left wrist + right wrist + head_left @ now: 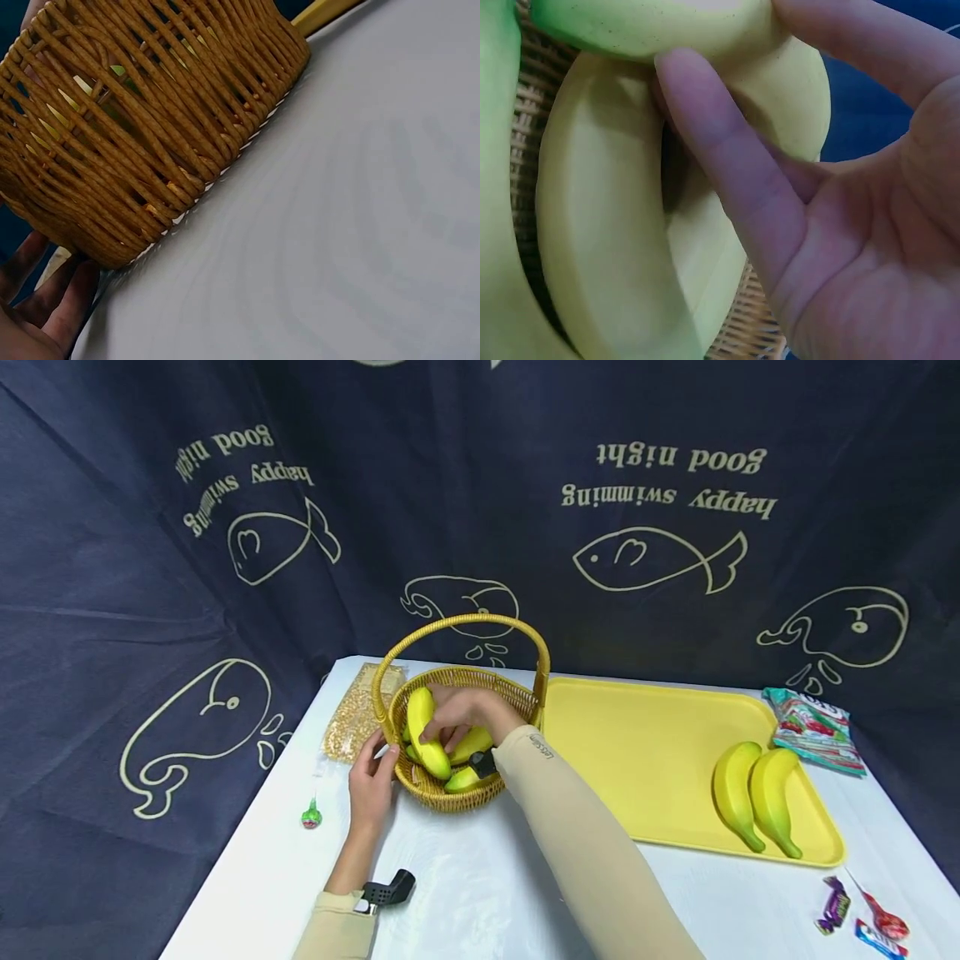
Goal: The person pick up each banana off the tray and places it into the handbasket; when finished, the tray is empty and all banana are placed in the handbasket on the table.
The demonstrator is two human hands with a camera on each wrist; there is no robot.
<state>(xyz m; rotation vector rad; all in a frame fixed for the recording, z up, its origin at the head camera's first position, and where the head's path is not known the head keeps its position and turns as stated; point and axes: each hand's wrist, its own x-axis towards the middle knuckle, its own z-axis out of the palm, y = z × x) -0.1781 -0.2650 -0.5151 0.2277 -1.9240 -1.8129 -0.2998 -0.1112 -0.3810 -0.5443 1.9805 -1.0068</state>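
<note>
In the head view a wicker basket [442,802] with a tall arched handle holds several yellow bananas, some with green tips. My right hand [461,714] reaches in over the rim and grips a banana [422,727] between thumb and fingers. That banana [652,30] crosses the top of the right wrist view, above another banana [604,202] lying in the basket. My left hand [371,785] touches the basket's left side near the handle's foot. Its fairly straight fingers [71,304] lie against the lower wicker wall [150,120] in the left wrist view.
A yellow tray [600,760] right of the basket bears two bananas [753,797]. A teal snack bag [816,731] lies at its far right corner, wrapped sweets [834,906] and a red lollipop [890,925] in front. Left are a bag of kernels [351,722] and a green lollipop [311,815].
</note>
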